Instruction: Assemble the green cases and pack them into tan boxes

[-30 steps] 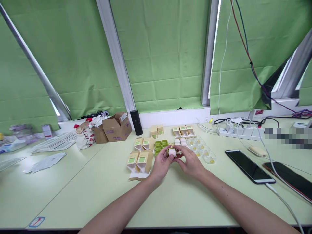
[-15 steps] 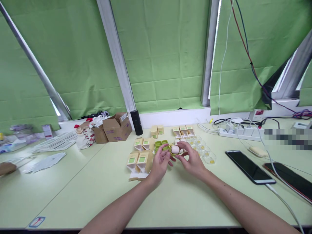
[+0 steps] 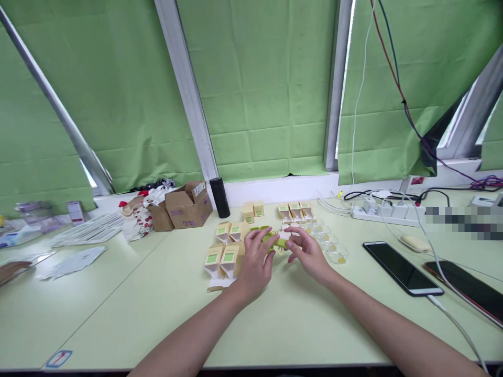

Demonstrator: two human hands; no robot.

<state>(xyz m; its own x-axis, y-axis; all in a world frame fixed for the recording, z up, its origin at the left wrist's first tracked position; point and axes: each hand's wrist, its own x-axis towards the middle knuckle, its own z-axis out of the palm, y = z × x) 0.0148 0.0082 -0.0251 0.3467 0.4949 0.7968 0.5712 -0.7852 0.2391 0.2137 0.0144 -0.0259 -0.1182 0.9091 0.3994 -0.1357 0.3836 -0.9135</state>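
Observation:
Both my hands meet over the pale green table (image 3: 165, 309). My left hand (image 3: 255, 262) curls its fingers round a small green case (image 3: 275, 241) with a white piece set in it. My right hand (image 3: 308, 250) pinches the same case from the right side, fingertips on its white part. Just left of my hands stand several small kraft boxes with green labels (image 3: 223, 256). Behind my hands lie more green cases, mostly hidden. To the right sit several clear plastic shells (image 3: 334, 251).
A brown carton (image 3: 188, 207) and a black cylinder (image 3: 220, 197) stand at the back by the window. Two phones (image 3: 404, 268) on cables and a power strip (image 3: 389, 212) lie to the right. Plastic bags (image 3: 74, 262) lie to the left, where another person's hand (image 3: 10, 270) shows at the edge.
The case has turned in my hands, so its green side shows more and the white piece less. My left hand has moved up over it. The person's hand at the left has shifted.

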